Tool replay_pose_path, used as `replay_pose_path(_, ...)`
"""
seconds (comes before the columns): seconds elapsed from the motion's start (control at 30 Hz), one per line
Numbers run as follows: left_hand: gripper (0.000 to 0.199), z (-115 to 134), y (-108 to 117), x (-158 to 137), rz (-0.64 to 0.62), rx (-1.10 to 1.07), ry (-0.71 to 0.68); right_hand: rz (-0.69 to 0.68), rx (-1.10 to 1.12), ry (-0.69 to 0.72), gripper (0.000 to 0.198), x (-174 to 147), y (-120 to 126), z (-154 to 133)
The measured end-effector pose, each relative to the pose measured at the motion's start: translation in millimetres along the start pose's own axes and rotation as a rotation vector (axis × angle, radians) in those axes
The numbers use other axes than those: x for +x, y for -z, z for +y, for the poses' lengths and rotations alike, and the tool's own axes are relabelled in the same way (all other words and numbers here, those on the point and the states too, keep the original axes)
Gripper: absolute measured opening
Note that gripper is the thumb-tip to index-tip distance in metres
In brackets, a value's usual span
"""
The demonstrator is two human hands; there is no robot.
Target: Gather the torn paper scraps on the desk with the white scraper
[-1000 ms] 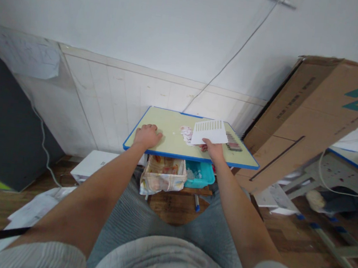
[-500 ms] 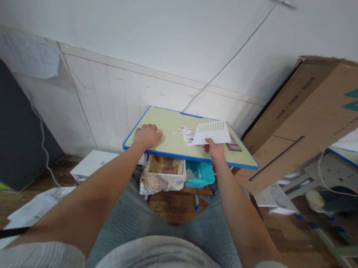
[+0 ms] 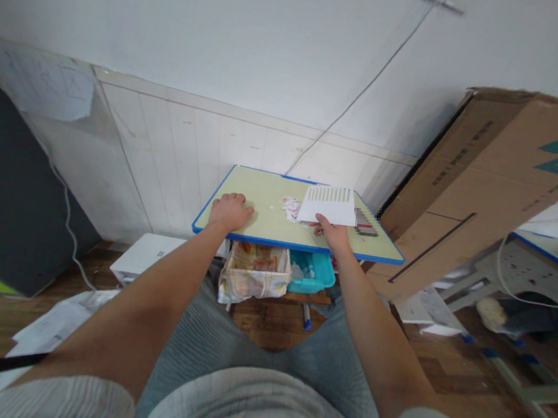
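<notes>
My right hand (image 3: 332,233) grips the near edge of a white card with a row of slots (image 3: 327,207), thumb on top and fingers beneath. The card is held over the right part of the small desk (image 3: 257,227), which has a pale top and blue edging. Just left of the card lies a loose pile of crumpled whitish-pink scraps (image 3: 290,207), partly covered by it. My left hand (image 3: 231,213) rests palm down on the desk's left side, fingers loosely spread and holding nothing. A blurred-out dark flat object (image 3: 367,223) lies right of the card.
Under the desktop sit a cloth-lined basket (image 3: 254,279) and a turquoise bin (image 3: 311,279) with whitish bits inside. A tall cardboard box (image 3: 458,208) stands at the right. A white box (image 3: 147,255) is on the floor at left. A cable (image 3: 366,88) runs down the wall.
My right hand has turned the slotted card slightly, so it lies straighter, and shifted it a little to the left. My left hand has stayed in place.
</notes>
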State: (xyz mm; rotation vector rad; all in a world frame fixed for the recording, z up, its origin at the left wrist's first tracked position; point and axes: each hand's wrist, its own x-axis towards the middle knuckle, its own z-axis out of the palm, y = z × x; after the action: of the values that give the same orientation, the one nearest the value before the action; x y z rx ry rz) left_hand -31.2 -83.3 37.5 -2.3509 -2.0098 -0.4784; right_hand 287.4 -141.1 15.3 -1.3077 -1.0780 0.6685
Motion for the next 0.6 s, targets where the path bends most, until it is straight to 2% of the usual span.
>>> replay_pose_path(0.2,0.062,0.0,-1.3,0.3,0.012,-0.003,-0.002,-0.083,-0.049,0.005,0.031,-5.2,-2.5,-3.6)
replay_pose_path(0.6,0.059,-0.3,-0.7,0.0,0.004,0.000,0.003,-0.092,-0.033,-0.009,0.023,-8.4,-3.4,-4.7)
